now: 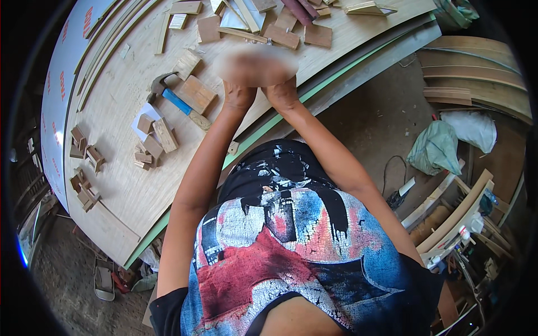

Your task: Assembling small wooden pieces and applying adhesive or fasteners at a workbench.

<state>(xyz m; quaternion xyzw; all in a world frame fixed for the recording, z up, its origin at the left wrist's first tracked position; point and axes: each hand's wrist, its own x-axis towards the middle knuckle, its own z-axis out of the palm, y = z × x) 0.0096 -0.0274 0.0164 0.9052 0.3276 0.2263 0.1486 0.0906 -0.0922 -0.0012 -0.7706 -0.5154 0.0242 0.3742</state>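
My left hand [239, 84] and my right hand [280, 84] are close together, stretched out over the near edge of the plywood worktop [120, 126]. A blur covers the fingers of both, so whether they hold anything is hidden. To the left of my left hand lies a claw hammer [177, 102] with a dark head and a blue-and-wood handle. Its handle rests beside a brown wood block [196, 94]; a paler block [188, 64] sits just beyond the head. Beyond my hands are scattered wood offcuts [282, 36].
Small blocks [151, 147] lie in a heap on the left, with block assemblies [84, 190] farther left. Long strips [106, 47] line the far left edge. On the floor at right are sacks [437, 147], curved boards [476, 73] and a wooden frame [454, 215].
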